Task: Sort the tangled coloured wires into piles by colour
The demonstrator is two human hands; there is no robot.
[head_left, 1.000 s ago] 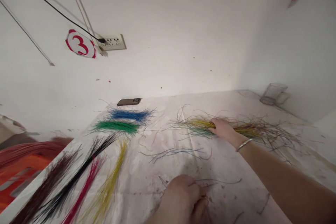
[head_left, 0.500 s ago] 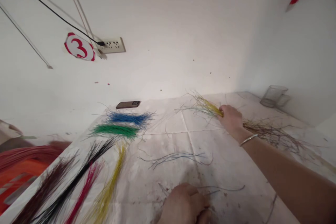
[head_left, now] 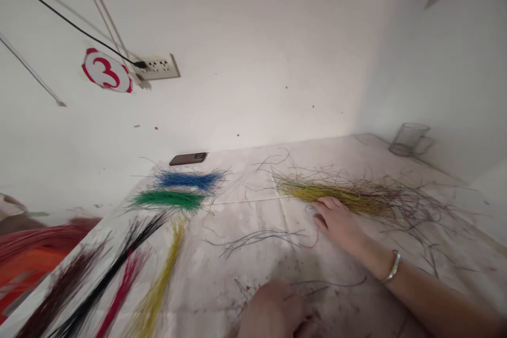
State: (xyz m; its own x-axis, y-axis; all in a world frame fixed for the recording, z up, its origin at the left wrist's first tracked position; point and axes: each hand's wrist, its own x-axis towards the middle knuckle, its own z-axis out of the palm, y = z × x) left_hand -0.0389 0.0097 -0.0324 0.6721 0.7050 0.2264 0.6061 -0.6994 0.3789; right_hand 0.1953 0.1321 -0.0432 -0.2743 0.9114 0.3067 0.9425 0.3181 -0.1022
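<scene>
A loose bundle of yellow wire-like strands (head_left: 352,198), mixed with dark ones at its right end, lies on the white cloth. At its near edge is my right hand (head_left: 338,224), palm down, thumb slightly apart from the fingers and nothing gripped. My left hand (head_left: 273,311) rests curled at the bottom edge; its fingertips are hidden, so what they hold, if anything, does not show. Beside it a thin dark strand (head_left: 336,282) curves to the right. Several bluish loose strands (head_left: 261,237) lie between the hands and the far bundles.
On the left lie blue (head_left: 190,179), green (head_left: 168,199), black (head_left: 114,272), pink (head_left: 122,290), yellow (head_left: 166,274) and dark red bundles (head_left: 65,288). A phone (head_left: 188,159) sits near the wall, a glass mug (head_left: 410,140) at the far right. An orange crate (head_left: 31,269) stands left.
My right hand has come down toward me and let go of the yellow strands, which now lie with the bundle on the right. My left hand stays curled in nearly the same place.
</scene>
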